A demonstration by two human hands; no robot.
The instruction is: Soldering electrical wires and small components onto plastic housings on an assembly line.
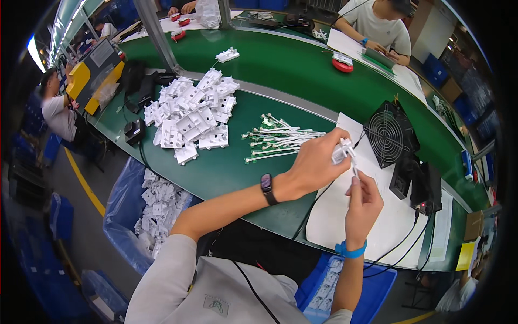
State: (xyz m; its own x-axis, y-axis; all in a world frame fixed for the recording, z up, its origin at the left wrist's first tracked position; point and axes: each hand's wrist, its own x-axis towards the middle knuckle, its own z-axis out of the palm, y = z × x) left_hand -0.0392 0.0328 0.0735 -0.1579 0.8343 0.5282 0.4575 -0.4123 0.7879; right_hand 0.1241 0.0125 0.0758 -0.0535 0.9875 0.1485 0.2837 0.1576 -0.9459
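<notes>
My left hand [314,163], a dark watch at its wrist, is closed around a white plastic housing [341,152] held above the white sheet. Just below it, my right hand [363,204], with a blue wrist strap, pinches a thin white cable [354,169] that runs up to the housing. How the cable meets the housing is too small to tell. Left of my hands lies a bundle of white cables with small green circuit boards [278,141]. Farther left rises a heap of white plastic housings [193,112] on the green bench [232,175].
A black fan [386,134] and black boxes with cords [426,183] stand right of the white sheet [334,216]. Below the bench are a lined bin of housings [123,216] and a blue bin [372,291]. Co-workers sit across the green conveyor [280,65], which carries a red holder [342,66].
</notes>
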